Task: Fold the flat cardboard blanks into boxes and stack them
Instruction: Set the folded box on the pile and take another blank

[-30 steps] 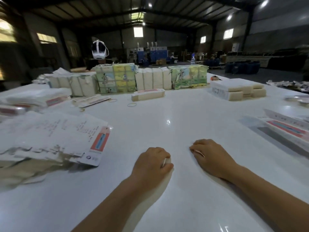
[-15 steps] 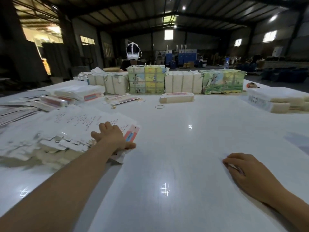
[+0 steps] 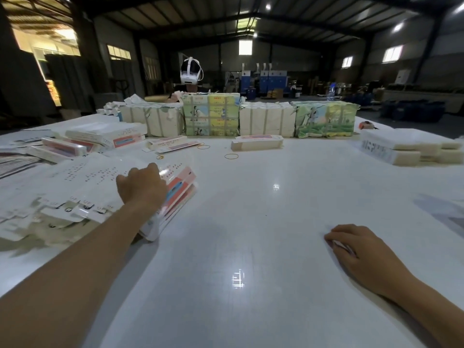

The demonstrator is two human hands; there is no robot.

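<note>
Head view: left hand (image 3: pixel 141 188) at nine o'clock grips the top flat blank (image 3: pixel 175 189); right hand (image 3: pixel 361 249) rests, fingers curled, on the counter (image 3: pixel 251 222).

Setting: warehouse or factory hall. Dark pitched steel roof (image 3: pixel 251 13) with ceiling lamps, high windows (image 3: pixel 391 54), blue machines (image 3: pixel 261 79) at the far wall. Large white table (image 3: pixel 251 222) with strapped paper bundles (image 3: pixel 211 116) well beyond the fingers (image 3: pixel 153 169), flat blanks (image 3: pixel 82 187) under them.
</note>
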